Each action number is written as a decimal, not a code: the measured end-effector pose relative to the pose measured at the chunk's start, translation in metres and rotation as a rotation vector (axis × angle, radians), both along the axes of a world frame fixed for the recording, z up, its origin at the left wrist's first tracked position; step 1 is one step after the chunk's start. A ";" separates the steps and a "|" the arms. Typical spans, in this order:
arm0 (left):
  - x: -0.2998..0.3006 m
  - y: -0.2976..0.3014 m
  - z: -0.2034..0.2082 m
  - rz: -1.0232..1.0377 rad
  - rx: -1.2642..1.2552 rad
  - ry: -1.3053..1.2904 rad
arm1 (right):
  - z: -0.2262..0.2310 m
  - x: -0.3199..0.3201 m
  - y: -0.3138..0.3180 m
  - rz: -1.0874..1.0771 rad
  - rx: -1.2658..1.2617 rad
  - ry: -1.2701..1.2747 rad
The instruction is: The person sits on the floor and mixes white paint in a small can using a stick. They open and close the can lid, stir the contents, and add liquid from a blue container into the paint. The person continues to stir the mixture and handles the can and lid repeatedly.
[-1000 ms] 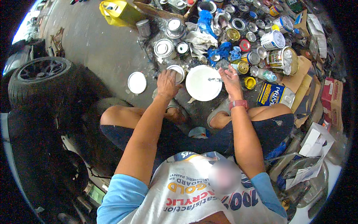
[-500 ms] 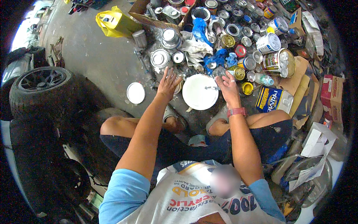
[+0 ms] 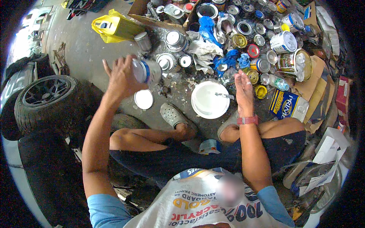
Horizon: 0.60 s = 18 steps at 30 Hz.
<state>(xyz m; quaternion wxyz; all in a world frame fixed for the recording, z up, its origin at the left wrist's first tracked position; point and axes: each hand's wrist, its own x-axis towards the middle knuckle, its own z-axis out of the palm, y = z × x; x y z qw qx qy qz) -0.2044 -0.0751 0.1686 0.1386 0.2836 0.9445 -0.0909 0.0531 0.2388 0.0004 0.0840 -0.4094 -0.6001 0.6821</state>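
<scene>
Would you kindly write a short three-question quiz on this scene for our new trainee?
1. Which hand holds a can up off the ground?
2. True or false: the white disc lies flat to the left of the white tub, as seen in the picture.
3. Beside the tub, the right hand is: A) clenched into a fist; B) gloved; C) open.

Key: 1. The left hand. 2. True. 3. C.

Shiny metal can (image 3: 148,72), crinkled plastic bag (image 3: 118,28), matt floor (image 3: 81,47)
</scene>
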 end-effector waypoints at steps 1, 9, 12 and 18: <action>-0.017 0.003 -0.003 0.038 -0.020 0.016 | 0.002 0.000 0.000 0.005 0.007 -0.014; -0.123 0.040 -0.097 0.107 -0.162 0.170 | 0.007 -0.003 0.003 -0.036 0.058 -0.027; -0.138 0.053 -0.133 0.130 -0.218 0.113 | 0.012 -0.002 0.003 -0.028 0.054 0.025; -0.160 0.062 -0.202 -0.012 -0.181 0.167 | 0.016 0.000 0.003 -0.039 -0.001 -0.017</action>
